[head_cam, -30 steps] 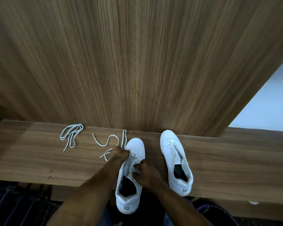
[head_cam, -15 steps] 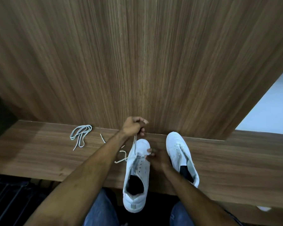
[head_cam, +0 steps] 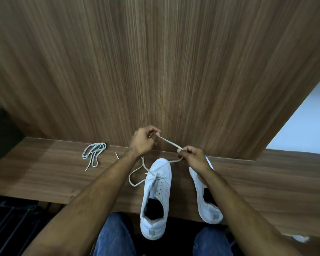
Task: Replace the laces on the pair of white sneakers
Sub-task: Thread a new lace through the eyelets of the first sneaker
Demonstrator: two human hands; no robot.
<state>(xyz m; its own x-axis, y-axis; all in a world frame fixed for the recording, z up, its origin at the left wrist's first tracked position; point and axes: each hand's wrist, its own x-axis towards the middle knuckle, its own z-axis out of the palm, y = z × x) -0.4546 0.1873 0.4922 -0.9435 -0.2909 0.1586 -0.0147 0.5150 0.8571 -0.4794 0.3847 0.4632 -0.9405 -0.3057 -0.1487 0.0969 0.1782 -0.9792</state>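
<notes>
Both hands held one lace [head_cam: 169,143] up over the worktop [head_cam: 44,174]. The left hand [head_cam: 143,140] and right hand [head_cam: 193,157] had fingers pinched on it (stretched between them). It ran to the left shoe [head_cam: 155,198], beside the other shoe [head_cam: 205,204].

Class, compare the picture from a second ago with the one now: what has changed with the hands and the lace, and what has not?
Both hands have risen off the left sneaker. The left hand and right hand now pinch its lace, stretched between them above the toe. The right sneaker and the bundled lace stayed put on the bench.
</notes>
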